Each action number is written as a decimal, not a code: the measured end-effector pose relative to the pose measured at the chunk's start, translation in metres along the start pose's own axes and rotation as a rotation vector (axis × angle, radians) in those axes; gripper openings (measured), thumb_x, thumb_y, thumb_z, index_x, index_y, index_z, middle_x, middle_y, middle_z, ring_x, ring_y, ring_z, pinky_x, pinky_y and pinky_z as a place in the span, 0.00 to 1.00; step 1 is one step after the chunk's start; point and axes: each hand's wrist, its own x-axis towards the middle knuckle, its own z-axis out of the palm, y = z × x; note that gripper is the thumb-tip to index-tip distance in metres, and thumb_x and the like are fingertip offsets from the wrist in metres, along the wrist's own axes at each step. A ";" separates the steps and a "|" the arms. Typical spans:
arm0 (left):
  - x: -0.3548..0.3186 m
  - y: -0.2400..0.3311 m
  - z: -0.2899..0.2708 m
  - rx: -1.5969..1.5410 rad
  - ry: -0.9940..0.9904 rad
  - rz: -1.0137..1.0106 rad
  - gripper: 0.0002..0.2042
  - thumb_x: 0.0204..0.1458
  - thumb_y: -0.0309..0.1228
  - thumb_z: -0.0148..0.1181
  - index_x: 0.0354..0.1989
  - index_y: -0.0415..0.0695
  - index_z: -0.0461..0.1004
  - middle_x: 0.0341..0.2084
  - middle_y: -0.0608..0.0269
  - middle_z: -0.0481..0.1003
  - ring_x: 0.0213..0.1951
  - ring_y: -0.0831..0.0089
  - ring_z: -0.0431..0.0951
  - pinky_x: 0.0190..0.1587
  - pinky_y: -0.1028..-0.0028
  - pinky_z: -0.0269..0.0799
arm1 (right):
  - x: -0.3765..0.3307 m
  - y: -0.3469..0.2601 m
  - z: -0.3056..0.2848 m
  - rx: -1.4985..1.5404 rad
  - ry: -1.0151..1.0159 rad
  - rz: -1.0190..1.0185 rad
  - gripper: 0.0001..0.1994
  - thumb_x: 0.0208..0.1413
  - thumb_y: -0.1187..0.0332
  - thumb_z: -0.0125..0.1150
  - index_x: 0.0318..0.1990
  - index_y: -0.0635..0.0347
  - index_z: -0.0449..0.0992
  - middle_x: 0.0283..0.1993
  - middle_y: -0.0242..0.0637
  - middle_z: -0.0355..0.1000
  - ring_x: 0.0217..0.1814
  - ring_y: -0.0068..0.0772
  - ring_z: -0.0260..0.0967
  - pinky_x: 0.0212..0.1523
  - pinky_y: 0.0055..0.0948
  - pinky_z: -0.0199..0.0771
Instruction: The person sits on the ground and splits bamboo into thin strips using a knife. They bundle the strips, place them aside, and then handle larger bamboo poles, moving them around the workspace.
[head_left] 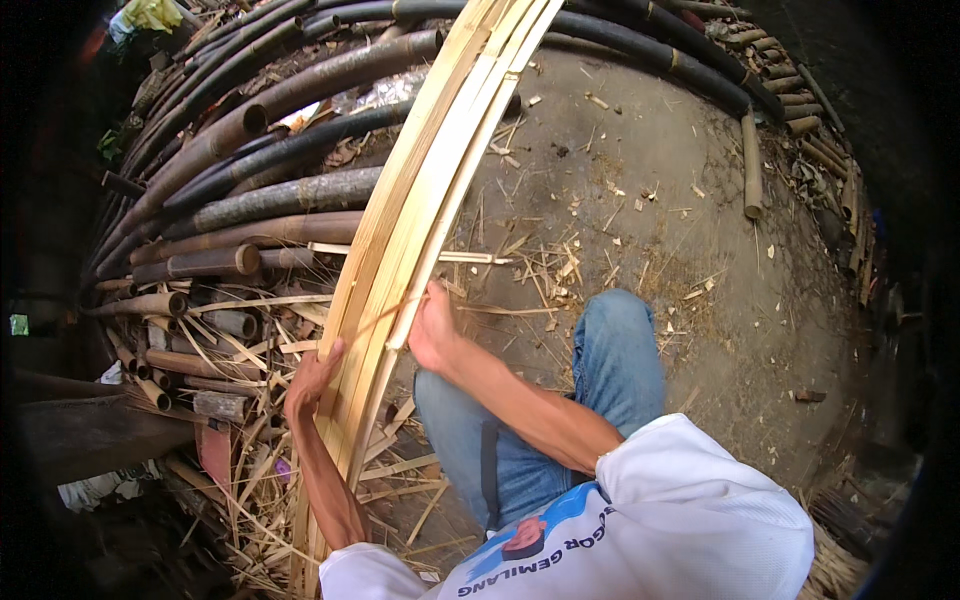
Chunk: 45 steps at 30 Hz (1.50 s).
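Observation:
A long bundle of pale split bamboo strips (pixel 430 180) runs from the lower left up to the top centre, bending with the lens. My left hand (pixel 312 378) rests against the bundle's left edge, fingers curled on the outer strips. My right hand (pixel 432 330) is closed on one strip at the bundle's right side, about halfway up. My knees in blue jeans (pixel 620 350) are below the hands.
A stack of dark round bamboo poles (pixel 260 215) lies at the left and along the top. Short cut bamboo pieces (pixel 752 165) lie at the right. Shavings and slivers (pixel 560 265) litter the dirt ground (pixel 720 290). A heap of offcuts lies at the lower left.

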 end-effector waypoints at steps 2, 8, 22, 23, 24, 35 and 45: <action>-0.024 -0.007 -0.005 -0.034 -0.018 0.089 0.38 0.49 0.65 0.57 0.36 0.32 0.79 0.21 0.62 0.73 0.25 0.72 0.72 0.28 0.66 0.68 | -0.028 -0.005 0.017 -0.044 -0.026 -0.028 0.26 0.67 0.53 0.29 0.60 0.62 0.63 0.59 0.45 0.68 0.61 0.40 0.66 0.65 0.42 0.61; -0.105 0.018 0.030 -0.091 -0.187 0.197 0.32 0.51 0.57 0.61 0.46 0.34 0.78 0.30 0.54 0.79 0.31 0.70 0.77 0.33 0.68 0.73 | -0.116 -0.008 -0.015 0.038 0.136 -0.088 0.24 0.68 0.55 0.32 0.61 0.62 0.62 0.65 0.44 0.62 0.67 0.35 0.59 0.69 0.36 0.55; -0.164 0.031 0.147 0.247 -0.048 0.274 0.33 0.45 0.60 0.64 0.40 0.36 0.80 0.54 0.43 0.65 0.51 0.51 0.67 0.54 0.57 0.62 | -0.203 -0.052 -0.122 -0.033 0.408 -0.011 0.31 0.69 0.46 0.30 0.66 0.62 0.58 0.67 0.42 0.61 0.68 0.35 0.58 0.69 0.35 0.56; -0.167 0.034 0.144 0.420 0.007 0.374 0.34 0.45 0.62 0.63 0.40 0.36 0.80 0.55 0.42 0.64 0.53 0.48 0.66 0.56 0.54 0.59 | -0.214 -0.058 -0.137 -0.160 0.374 0.095 0.32 0.68 0.43 0.27 0.69 0.56 0.54 0.74 0.40 0.50 0.75 0.39 0.46 0.72 0.47 0.47; -0.168 0.035 0.143 0.592 0.061 0.474 0.35 0.45 0.63 0.62 0.39 0.36 0.80 0.56 0.42 0.64 0.54 0.45 0.64 0.59 0.51 0.56 | -0.224 -0.065 -0.149 -0.200 0.335 0.132 0.32 0.68 0.43 0.28 0.68 0.57 0.56 0.72 0.42 0.52 0.73 0.40 0.49 0.71 0.48 0.49; -0.045 0.088 0.136 -0.098 -0.004 0.336 0.35 0.60 0.62 0.42 0.48 0.38 0.78 0.44 0.49 0.78 0.49 0.55 0.76 0.51 0.61 0.69 | -0.272 -0.246 -0.243 -0.240 0.422 -0.503 0.24 0.67 0.45 0.41 0.30 0.57 0.67 0.25 0.29 0.64 0.18 0.22 0.61 0.18 0.24 0.67; 0.083 0.214 0.260 -0.531 -0.529 0.111 0.32 0.64 0.55 0.40 0.63 0.40 0.61 0.51 0.53 0.73 0.51 0.64 0.72 0.54 0.60 0.65 | -0.084 -0.251 -0.303 -2.321 0.109 -0.297 0.12 0.58 0.62 0.54 0.39 0.59 0.79 0.37 0.47 0.78 0.34 0.45 0.75 0.36 0.42 0.74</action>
